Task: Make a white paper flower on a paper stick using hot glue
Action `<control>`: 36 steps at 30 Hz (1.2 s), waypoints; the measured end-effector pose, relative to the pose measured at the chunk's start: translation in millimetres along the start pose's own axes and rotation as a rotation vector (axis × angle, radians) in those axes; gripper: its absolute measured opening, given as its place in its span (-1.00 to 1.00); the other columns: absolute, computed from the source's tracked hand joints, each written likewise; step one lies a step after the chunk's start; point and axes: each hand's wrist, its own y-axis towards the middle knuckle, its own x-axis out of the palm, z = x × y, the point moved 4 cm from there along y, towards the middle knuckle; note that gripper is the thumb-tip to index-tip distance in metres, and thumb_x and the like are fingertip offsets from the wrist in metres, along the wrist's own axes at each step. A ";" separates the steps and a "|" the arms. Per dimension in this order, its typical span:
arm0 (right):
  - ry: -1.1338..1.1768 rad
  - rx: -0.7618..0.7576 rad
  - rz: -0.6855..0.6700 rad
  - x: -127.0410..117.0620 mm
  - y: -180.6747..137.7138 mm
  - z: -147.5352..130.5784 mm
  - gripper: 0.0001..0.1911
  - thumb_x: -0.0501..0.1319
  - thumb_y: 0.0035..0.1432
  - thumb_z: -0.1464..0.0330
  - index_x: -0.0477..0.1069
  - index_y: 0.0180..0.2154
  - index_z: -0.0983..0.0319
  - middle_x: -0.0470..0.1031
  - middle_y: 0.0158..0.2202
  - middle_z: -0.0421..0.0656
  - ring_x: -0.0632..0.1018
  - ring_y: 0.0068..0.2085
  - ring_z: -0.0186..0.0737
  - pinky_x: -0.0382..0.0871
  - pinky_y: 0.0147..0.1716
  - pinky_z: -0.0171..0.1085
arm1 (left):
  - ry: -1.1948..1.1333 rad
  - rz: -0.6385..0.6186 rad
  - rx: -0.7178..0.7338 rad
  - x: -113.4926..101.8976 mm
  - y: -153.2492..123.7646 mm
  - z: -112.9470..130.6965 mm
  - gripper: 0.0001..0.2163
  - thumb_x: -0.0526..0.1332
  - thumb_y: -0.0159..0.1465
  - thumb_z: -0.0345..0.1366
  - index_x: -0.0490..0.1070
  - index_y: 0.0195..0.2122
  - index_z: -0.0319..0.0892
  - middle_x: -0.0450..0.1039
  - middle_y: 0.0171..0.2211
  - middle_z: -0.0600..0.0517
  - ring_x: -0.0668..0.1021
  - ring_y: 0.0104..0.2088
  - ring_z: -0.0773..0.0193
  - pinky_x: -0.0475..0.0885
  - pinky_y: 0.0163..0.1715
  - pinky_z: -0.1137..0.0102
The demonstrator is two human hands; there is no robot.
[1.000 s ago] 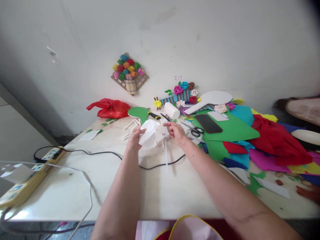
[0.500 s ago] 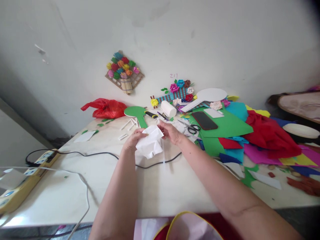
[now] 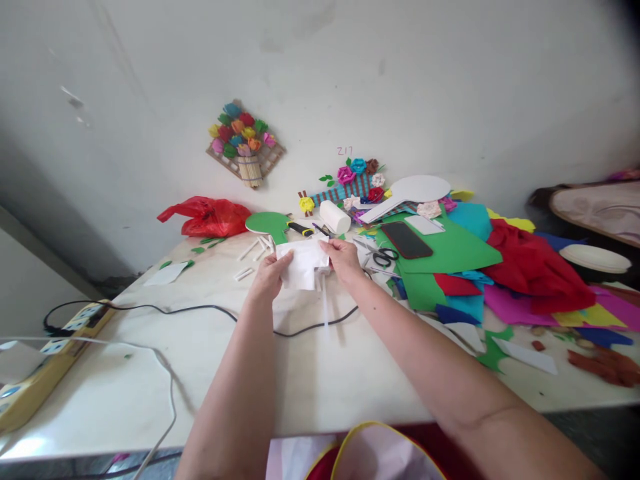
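Between my hands, above the table, a piece of white paper (image 3: 303, 265) is stretched out with a notch at its lower right. My left hand (image 3: 269, 275) pinches the paper's left edge, thumb on top. At the upper right corner my right hand (image 3: 342, 259) is closed on the same sheet. Below the right fingers a thin whitish translucent stick (image 3: 326, 307) points down; I cannot tell what holds it. Just beyond lie a yellow-black utility knife (image 3: 301, 229), a white paper roll (image 3: 335, 217) and black-handled scissors (image 3: 386, 257).
Left are a power strip (image 3: 60, 360), a black cable (image 3: 200, 307) and a red plastic bag (image 3: 213, 217). A phone (image 3: 407, 240) rests on green sheets (image 3: 450, 257) at right, near a red cloth-like heap (image 3: 540, 267). Paper flowers (image 3: 346, 175) lean by the wall (image 3: 450, 80).
The crumpled, tilted paper is now held flatter and wider between both hands. My left hand has moved a little, and the whole view has shifted slightly.
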 end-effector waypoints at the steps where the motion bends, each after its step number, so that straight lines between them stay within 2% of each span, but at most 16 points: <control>1: 0.005 -0.009 0.003 0.0 0.4 1.5 -0.73 0.23 -0.14 0.21 0.24 -0.63 0.24 0.11 -0.74 -0.34 0.19 -0.66 -0.44 0.05 -0.71 -0.41 | 0.006 0.012 0.000 0.5 0.0 -0.2 -0.68 0.39 -0.15 -0.20 0.45 -0.40 -0.28 0.49 -0.55 0.00 0.51 -0.56 0.27 0.40 -0.53 0.43; 7: 0.052 -0.003 -0.028 -1.0 3.1 6.0 -0.71 0.22 -0.18 0.20 0.20 -0.65 0.23 0.05 -0.77 -0.38 0.14 -0.71 -0.46 -0.03 -0.76 -0.40 | 0.050 0.042 -0.010 -2.6 1.3 -1.0 -0.70 0.37 -0.11 -0.16 0.44 -0.44 -0.26 0.46 -0.62 0.04 0.49 -0.61 0.30 0.36 -0.61 0.46; 12: 0.047 -0.014 -0.067 -1.5 0.4 1.2 -0.71 0.23 -0.18 0.20 0.20 -0.66 0.23 0.05 -0.77 -0.38 0.12 -0.72 -0.47 -0.01 -0.77 -0.40 | -0.011 0.023 0.004 -4.5 1.9 -0.1 -0.71 0.35 -0.07 -0.15 0.47 -0.41 -0.27 0.46 -0.61 0.03 0.49 -0.61 0.31 0.35 -0.60 0.47; 18: 0.049 0.005 -0.150 2.3 -2.5 1.1 -0.74 0.25 -0.19 0.22 0.25 -0.62 0.25 0.13 -0.76 -0.37 0.15 -0.71 -0.48 -0.02 -0.77 -0.42 | -0.002 0.027 0.095 -4.5 2.1 4.5 -0.72 0.37 -0.12 -0.16 0.47 -0.50 -0.29 0.46 -0.62 0.02 0.46 -0.62 0.36 0.32 -0.59 0.50; 21: 0.050 -0.001 -0.163 2.3 -1.7 2.7 -0.76 0.24 -0.18 0.22 0.29 -0.59 0.25 0.17 -0.75 -0.36 0.16 -0.72 -0.48 -0.01 -0.76 -0.42 | 0.005 0.006 0.083 -3.9 1.7 4.2 -0.72 0.37 -0.11 -0.16 0.48 -0.50 -0.29 0.46 -0.60 0.01 0.46 -0.61 0.36 0.33 -0.58 0.50; 23: 0.045 -0.009 -0.175 1.6 -0.1 3.8 -0.77 0.23 -0.16 0.22 0.33 -0.54 0.26 0.20 -0.73 -0.35 0.18 -0.71 -0.47 0.02 -0.75 -0.42 | 0.019 -0.006 0.065 -5.6 2.5 3.6 -0.73 0.38 -0.13 -0.17 0.47 -0.50 -0.29 0.46 -0.61 0.01 0.45 -0.61 0.35 0.33 -0.59 0.48; 25: 0.014 -0.033 -0.178 -0.2 2.0 4.4 -0.76 0.19 -0.11 0.21 0.38 -0.44 0.26 0.27 -0.68 -0.33 0.24 -0.69 -0.45 0.09 -0.71 -0.41 | 0.002 0.033 0.098 -11.2 4.3 5.6 -0.73 0.40 -0.15 -0.20 0.47 -0.51 -0.28 0.46 -0.62 0.02 0.45 -0.62 0.36 0.34 -0.59 0.48; 28: -0.268 -0.125 -0.162 -3.5 3.0 1.9 -0.76 0.12 -0.02 0.22 0.41 -0.42 0.26 0.43 -0.56 -0.22 0.37 -0.58 -0.39 0.22 -0.57 -0.38 | -0.093 0.164 0.213 -24.0 6.5 11.8 -0.73 0.41 -0.18 -0.22 0.47 -0.49 -0.27 0.47 -0.60 0.04 0.45 -0.62 0.38 0.34 -0.57 0.51; 31: -0.862 -0.253 -0.195 0.4 -3.5 -4.3 -0.79 0.14 -0.01 0.25 0.44 -0.51 0.24 0.51 -0.48 -0.15 0.48 -0.40 -0.26 0.27 -0.41 -0.32 | -0.153 0.220 0.273 -31.6 7.2 15.1 -0.72 0.41 -0.18 -0.23 0.47 -0.49 -0.27 0.47 -0.60 0.04 0.47 -0.59 0.37 0.35 -0.55 0.52; 33: -1.186 -0.342 -0.302 9.2 -12.4 -7.7 -0.79 0.13 0.02 0.27 0.48 -0.46 0.21 0.54 -0.38 -0.10 0.50 -0.30 -0.19 0.26 -0.33 -0.29 | -0.177 0.225 0.284 -33.2 7.6 15.1 -0.73 0.41 -0.17 -0.23 0.47 -0.48 -0.28 0.47 -0.59 0.03 0.49 -0.57 0.35 0.36 -0.52 0.51; 36: -1.453 -0.406 -0.471 22.8 -26.2 -8.2 -0.72 0.08 0.07 0.27 0.51 -0.38 0.26 0.53 -0.27 0.00 0.51 -0.23 -0.11 0.27 -0.26 -0.24 | -0.222 0.254 0.284 -34.3 8.8 13.1 -0.74 0.41 -0.17 -0.24 0.46 -0.49 -0.27 0.48 -0.58 0.03 0.51 -0.54 0.34 0.38 -0.48 0.51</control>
